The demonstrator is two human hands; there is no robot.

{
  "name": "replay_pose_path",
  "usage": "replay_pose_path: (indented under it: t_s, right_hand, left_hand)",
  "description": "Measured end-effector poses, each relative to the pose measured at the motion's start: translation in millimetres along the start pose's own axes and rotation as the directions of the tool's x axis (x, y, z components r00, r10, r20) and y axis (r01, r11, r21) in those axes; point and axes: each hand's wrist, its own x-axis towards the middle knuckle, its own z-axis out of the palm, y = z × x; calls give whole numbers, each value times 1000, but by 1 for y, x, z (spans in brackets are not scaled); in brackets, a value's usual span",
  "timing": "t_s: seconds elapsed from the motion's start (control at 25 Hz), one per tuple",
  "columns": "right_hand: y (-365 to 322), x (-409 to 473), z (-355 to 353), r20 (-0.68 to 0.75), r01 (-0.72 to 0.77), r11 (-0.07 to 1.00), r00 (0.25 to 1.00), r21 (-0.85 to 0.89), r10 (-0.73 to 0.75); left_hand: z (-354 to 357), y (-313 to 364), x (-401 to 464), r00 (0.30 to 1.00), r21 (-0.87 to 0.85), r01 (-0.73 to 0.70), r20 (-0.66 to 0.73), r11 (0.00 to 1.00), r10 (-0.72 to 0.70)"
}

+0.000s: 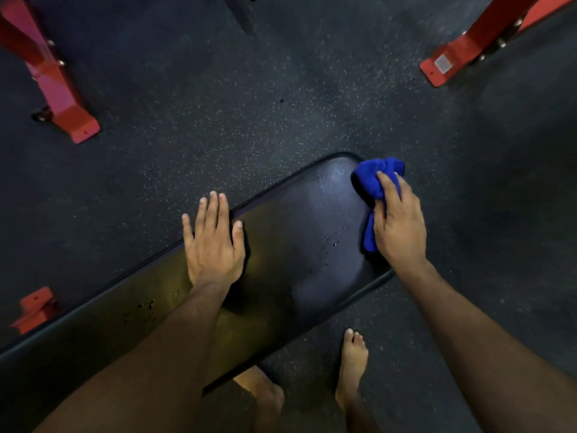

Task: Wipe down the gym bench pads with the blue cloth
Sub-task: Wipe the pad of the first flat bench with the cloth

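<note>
Dark speckled rubber floor (249,114) is filling the frame around the black bench pad (296,245). The right hand (398,221) is clutching the bunched blue cloth (373,179) at the pad's right-of-centre end; soft and light, it likely handles best gripped mid-wad. The left hand (212,242) is resting flat, fingers straight, on the pad's upper edge.

My bright blue cloth (376,185) right of centre, glossy black bench pad (299,245) across the middle, dark grey floor (218,120) flecked with pale specks, red frame legs (59,89) in the upper corners and at left
</note>
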Motion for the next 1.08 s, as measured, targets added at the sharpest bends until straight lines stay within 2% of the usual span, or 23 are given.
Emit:
replay_pose_path:
  t_s: [0.12, 0.24, 0.32, 0.4, 0.44, 0.52, 0.6, 0.64, 0.92, 1.08]
  right_hand:
    - [18, -25, -8, 17, -5, 994, 1000, 105, 4]
    - [26, -36, -36, 14, -120, 941, 992, 316, 122]
    - [11, -45, -54, -51, -97, 951, 992, 293, 116]
    - [-27, -65, -55, -54, 79, 973, 996, 217, -69]
    - [-49, -82, -48, -11, 194, 964, 981, 180, -196]
    - [-84, -123, -17, 186, 382, 921, 902, 73, -389]
    - [-100, -159, 15, 364, 490, 871, 818, -39, -444]
    - [-96, -166, 23, 369, 513, 856, 810, -68, -456]
    - [-10, -104, 2, 120, 357, 908, 933, -219, -338]
    - [10, -73, -3, 30, 205, 962, 979, -180, -203]
  left_hand:
    - [-1, 0, 2, 1000, -3, 1, 10, 1000, -1]
    - [-2, 2, 0, 1000, -14, 5, 11, 1000, -4]
    - [-4, 3, -1, 1000, -20, 5, 10, 1000, -5]
    - [-5, 3, -1, 1000, -21, 2, 3, 1000, -2]
    - [-4, 2, -2, 1000, -22, -3, -1, 1000, 3]
    - [-2, 2, -3, 1000, -36, -11, -19, 999, 10]
    - [0, 1, -3, 999, -56, -12, -39, 998, 10]
    - [1, 0, -4, 999, -60, -14, -47, 998, 12]
    - [2, 1, -7, 1000, -43, -14, -23, 999, 13]
    - [-2, 3, -7, 1000, -40, -9, -7, 999, 9]
